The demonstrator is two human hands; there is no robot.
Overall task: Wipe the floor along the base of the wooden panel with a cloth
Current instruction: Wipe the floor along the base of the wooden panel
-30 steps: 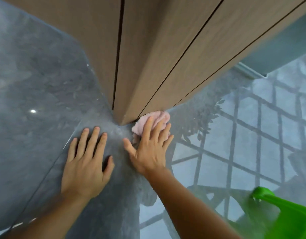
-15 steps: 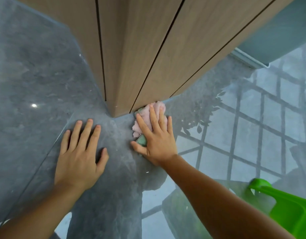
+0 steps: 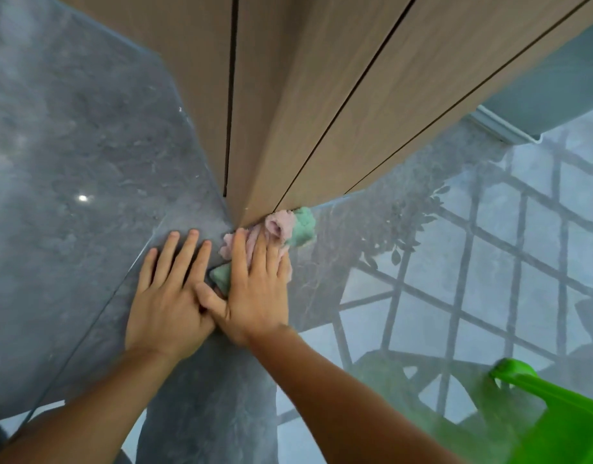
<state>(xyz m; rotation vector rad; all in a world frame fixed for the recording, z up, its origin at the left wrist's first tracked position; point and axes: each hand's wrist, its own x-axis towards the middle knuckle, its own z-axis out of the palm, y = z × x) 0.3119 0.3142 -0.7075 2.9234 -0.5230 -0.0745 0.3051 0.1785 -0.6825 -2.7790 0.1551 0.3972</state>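
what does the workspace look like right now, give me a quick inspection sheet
surface: glossy grey stone floor, reflecting a window grid on the right
job's things: pink and green cloth bunched on the floor against the bottom corner of the wooden panel
clutter: bright green plastic object at the lower right, cut off by the frame edge
grips: right hand flat on the cloth, fingers spread, pressing down rather than closing on it; left hand flat on the bare floor beside it, thumbs meeting
cables: nothing seen
surroundings: pale wall with a light trim strip at the upper right
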